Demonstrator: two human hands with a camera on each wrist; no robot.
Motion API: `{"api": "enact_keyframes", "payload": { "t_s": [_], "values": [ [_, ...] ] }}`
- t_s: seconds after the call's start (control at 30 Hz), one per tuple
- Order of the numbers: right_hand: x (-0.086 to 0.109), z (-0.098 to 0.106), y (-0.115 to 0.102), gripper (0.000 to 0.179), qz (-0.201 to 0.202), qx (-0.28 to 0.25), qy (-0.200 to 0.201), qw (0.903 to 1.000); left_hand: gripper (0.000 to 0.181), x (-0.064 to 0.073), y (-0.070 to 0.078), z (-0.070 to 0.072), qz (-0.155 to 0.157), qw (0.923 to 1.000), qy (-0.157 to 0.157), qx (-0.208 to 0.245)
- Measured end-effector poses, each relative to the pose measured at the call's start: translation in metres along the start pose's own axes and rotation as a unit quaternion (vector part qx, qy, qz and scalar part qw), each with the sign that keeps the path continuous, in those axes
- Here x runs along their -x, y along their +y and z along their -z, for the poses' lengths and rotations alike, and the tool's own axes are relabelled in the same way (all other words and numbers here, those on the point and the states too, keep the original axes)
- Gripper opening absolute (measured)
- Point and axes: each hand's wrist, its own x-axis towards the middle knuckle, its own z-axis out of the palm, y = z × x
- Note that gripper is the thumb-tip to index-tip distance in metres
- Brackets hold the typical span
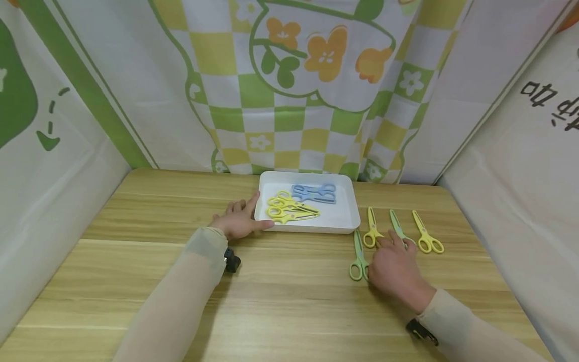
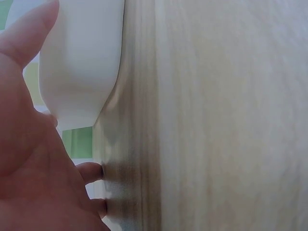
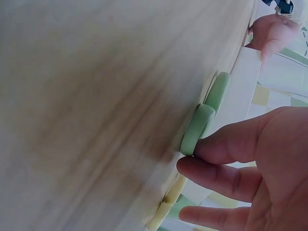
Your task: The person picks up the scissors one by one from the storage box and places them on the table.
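A white tray (image 1: 312,228) stands at the back of the table, holding yellow scissors (image 1: 289,215) on its left and blue scissors (image 1: 314,192) on its right. At its front left corner rests my left hand (image 1: 237,221), thumb stretched along the front wall and index finger along the left side. My right hand (image 1: 395,266) is low over the table, right of the tray. Its thumb and index finger pinch a handle ring of green scissors (image 3: 198,127), whose blades (image 1: 359,246) point toward the tray.
Yellow scissors (image 1: 372,226), a second green pair (image 1: 396,221) and more yellow scissors (image 1: 424,234) lie in a row right of the tray, blades pointing away from me. My right fingers partly cover the second green pair. Behind the tray hangs a patterned cloth (image 1: 289,125).
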Motion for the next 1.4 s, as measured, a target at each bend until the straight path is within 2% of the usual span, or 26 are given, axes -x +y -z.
{"api": "enact_keyframes", "payload": {
  "t_s": [0.23, 0.43, 0.57, 0.7, 0.8, 0.9, 1.03, 1.23, 1.4],
  "values": [
    [-0.004, 0.004, 0.002, 0.028, -0.005, 0.003, -0.019, 0.9998, 0.112, 0.005, 0.005, 0.002, 0.000, 1.0000, -0.003, -0.002],
    [-0.017, 0.021, 0.011, 0.037, -0.043, -0.031, -0.009, 0.9986, 0.113, 0.007, 0.005, 0.003, 0.001, 1.0000, -0.001, -0.006],
    [-0.026, 0.029, 0.017, 0.031, -0.055, -0.053, -0.003, 0.9971, 0.112, 0.013, 0.008, 0.005, -0.001, 0.9999, -0.007, -0.007],
    [-0.033, 0.031, 0.021, 0.019, -0.071, -0.072, -0.020, 0.9947, 0.111, 0.012, 0.008, 0.005, -0.003, 0.9999, -0.008, -0.010],
    [-0.038, 0.030, 0.023, 0.020, -0.075, -0.090, -0.033, 0.9926, 0.111, 0.012, 0.007, 0.006, -0.005, 0.9999, -0.005, -0.011],
    [-0.044, 0.027, 0.023, 0.028, -0.071, -0.104, -0.043, 0.9911, 0.110, 0.011, 0.007, 0.005, -0.004, 0.9999, -0.004, -0.013],
    [-0.056, 0.027, 0.020, 0.030, -0.057, -0.119, -0.034, 0.9906, 0.111, 0.011, 0.008, 0.005, -0.001, 0.9998, -0.004, -0.018],
    [-0.082, 0.044, -0.002, 0.038, -0.027, -0.144, -0.019, 0.9890, 0.113, 0.009, 0.006, 0.004, -0.001, 0.9999, -0.002, -0.017],
    [-0.112, 0.052, -0.018, 0.049, -0.001, -0.130, -0.055, 0.9900, 0.113, 0.008, 0.006, 0.002, 0.009, 0.9998, -0.002, -0.016]
  ]
}}
